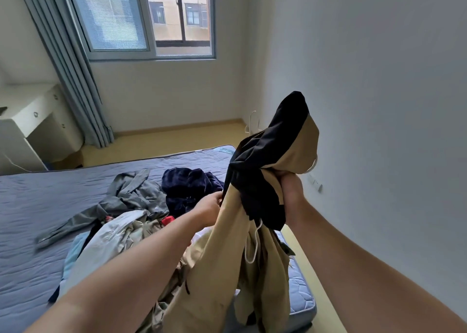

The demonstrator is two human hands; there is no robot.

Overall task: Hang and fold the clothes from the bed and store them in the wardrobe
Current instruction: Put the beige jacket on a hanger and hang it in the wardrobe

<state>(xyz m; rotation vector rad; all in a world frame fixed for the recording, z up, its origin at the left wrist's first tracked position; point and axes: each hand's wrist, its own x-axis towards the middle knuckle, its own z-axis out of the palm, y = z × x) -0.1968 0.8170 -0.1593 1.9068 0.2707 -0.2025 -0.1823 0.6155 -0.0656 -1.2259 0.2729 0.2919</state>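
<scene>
Clothes (121, 234) lay heaped on bed (38, 201), toward its right end, with bare quilted mattress to the left. Grey garment (131, 196) and navy garment (187, 186) sat at far side of heap, touching. Jacket (267, 160), tan and black, was held up over heap's right edge, lower part hanging down in front. Right hand (290, 183) fist-gripped bunched fabric under the raised top. Left hand (212, 208) was lower, fingers pinching tan edge. White cord (252, 246) dangled from jacket between the arms.
</scene>
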